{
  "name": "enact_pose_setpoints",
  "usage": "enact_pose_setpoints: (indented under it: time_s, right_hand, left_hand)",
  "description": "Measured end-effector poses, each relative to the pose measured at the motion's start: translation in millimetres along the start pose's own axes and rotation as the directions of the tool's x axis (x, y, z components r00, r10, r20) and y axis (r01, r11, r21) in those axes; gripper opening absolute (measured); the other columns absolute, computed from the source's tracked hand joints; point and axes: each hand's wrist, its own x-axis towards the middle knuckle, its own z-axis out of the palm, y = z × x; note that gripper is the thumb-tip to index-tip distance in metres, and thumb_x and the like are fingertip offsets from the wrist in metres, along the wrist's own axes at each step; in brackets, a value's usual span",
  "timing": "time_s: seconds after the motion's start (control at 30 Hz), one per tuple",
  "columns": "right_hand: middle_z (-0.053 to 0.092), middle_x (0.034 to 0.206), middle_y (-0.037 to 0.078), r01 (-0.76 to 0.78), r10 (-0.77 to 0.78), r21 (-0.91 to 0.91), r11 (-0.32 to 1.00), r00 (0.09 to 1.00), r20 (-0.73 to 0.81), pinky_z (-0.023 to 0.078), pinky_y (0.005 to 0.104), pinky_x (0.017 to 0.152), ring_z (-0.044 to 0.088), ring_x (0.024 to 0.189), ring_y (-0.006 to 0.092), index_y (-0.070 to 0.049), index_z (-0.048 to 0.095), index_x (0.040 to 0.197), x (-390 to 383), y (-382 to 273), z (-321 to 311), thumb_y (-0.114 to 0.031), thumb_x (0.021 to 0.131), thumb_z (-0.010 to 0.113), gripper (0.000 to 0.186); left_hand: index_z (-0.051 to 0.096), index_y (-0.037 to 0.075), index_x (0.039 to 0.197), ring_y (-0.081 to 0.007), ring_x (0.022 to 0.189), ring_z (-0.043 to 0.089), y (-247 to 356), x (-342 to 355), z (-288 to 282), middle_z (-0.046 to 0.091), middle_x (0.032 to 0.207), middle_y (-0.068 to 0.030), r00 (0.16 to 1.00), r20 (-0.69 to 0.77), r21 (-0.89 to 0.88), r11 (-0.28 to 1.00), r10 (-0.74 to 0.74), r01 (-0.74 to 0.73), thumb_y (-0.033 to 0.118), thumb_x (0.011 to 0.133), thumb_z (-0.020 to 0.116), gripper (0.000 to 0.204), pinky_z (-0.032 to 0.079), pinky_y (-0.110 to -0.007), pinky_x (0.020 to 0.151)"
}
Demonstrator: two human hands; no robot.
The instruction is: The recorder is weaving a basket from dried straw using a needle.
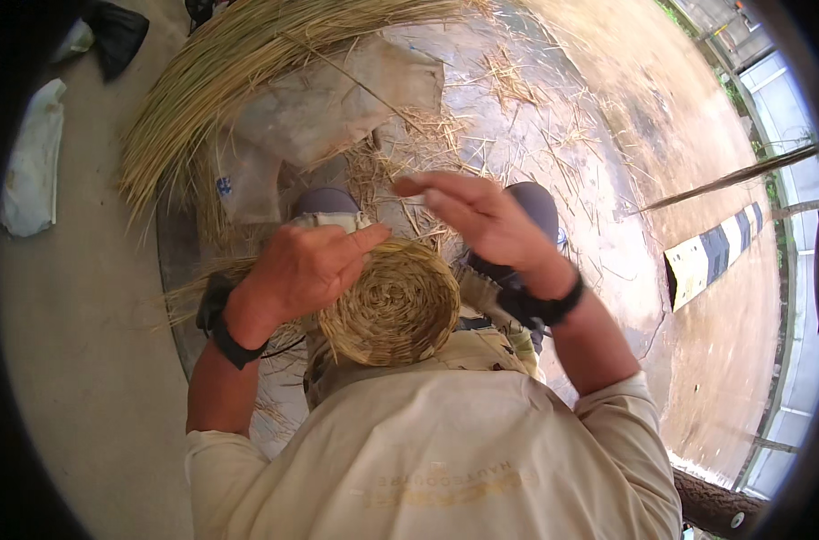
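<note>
A round straw basket [389, 301] sits on the lap [484, 353], with a hand near each side.
The basket is like a bowl, with bumpy yellow-brown strands going round and round. In front, a big bundle of long, thin, dry grass [202, 94] bends in a curve near a thin, wrinkly sheet [315, 112], and short straw bits [508, 79] lie on the pale ground [603, 247]. The left hand [308, 268] is curled at the left of the rim, one finger poking out; I cannot tell if it pinches the edge. The right hand [490, 220] is up past the other side, a little blurry, its fingers long and close together.
</note>
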Motion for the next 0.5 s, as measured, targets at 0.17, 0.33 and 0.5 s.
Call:
enact_pose_setpoints:
  time_s: [0.17, 0.33, 0.5]
  right_hand:
    - [0.071, 0.101, 0.007, -0.363, 0.364, -0.047, 0.931, 0.908, 0.209, 0.051, 0.0284, 0.079, 0.062, 0.091, 0.0119, 0.003, 0.066, 0.124, -4, 27, 3, -0.032, 0.105, 0.060, 0.040]
    - [0.068, 0.092, 0.007, -0.427, 0.501, -0.276, 0.861, 0.803, 0.321, 0.050, 0.0295, 0.070, 0.062, 0.083, 0.0143, 0.001, 0.071, 0.105, -34, 48, -61, -0.039, 0.105, 0.060, 0.041]
    - [0.066, 0.083, 0.004, -0.305, 0.382, 0.760, 0.574, 0.921, 0.081, 0.045, 0.0284, 0.059, 0.058, 0.069, 0.0148, -0.002, 0.070, 0.104, -13, 0, -12, -0.038, 0.107, 0.055, 0.039]
  left_hand:
    - [0.072, 0.018, 0.124, -0.0279, 0.058, 0.063, 2, -6, -1, 0.061, 0.068, -0.0077, 0.995, -0.099, 0.034, 0.999, 0.011, -0.008, 0.011, 0.085, 0.072, 0.040, 0.052, -0.041, 0.053]
    - [0.071, 0.012, 0.124, -0.0297, 0.065, 0.067, -2, -7, 4, 0.066, 0.076, -0.0106, 0.999, -0.046, -0.010, 1.000, -0.028, 0.028, 0.006, 0.082, 0.073, 0.043, 0.055, -0.040, 0.059]
    - [0.071, 0.012, 0.125, -0.0291, 0.065, 0.067, -1, -2, 9, 0.066, 0.076, -0.0093, 0.997, -0.076, -0.033, 0.999, 0.013, -0.016, 0.007, 0.081, 0.073, 0.044, 0.055, -0.040, 0.058]
